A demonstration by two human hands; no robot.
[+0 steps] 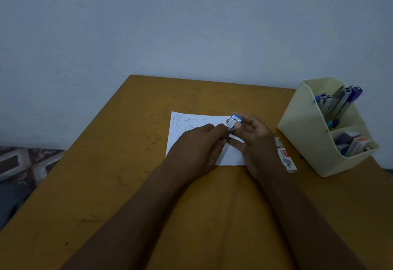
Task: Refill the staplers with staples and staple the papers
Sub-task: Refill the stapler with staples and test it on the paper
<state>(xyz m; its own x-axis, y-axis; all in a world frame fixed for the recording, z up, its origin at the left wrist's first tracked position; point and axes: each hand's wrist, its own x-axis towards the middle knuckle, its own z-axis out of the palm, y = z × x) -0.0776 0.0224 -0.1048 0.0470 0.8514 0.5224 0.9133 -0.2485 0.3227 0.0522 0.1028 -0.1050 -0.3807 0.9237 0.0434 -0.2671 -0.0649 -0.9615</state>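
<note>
At the far left edge, beyond the table (95,184), lies a patterned fabric (23,167). A white sheet of paper (187,125), marked with rows of short dashes, lies flat on the table's middle, toward its far side. The left hand (197,148) is over the paper's near half, fingers drawn together, their tips pinching the metal near end of the stapler (232,123); whether they hold anything else cannot be told. The stapler, blue-topped with its metal part showing, is held above the paper's right edge. The right hand (256,140) grips it from the right, thumb and fingers curled round the body. Just right of that hand, a staple box (287,160) lies flat on the table. At the right edge stands a cream organiser (302,133): its far compartment holds spare staplers (344,99) standing on end, its near compartment small boxes (357,144).
</note>
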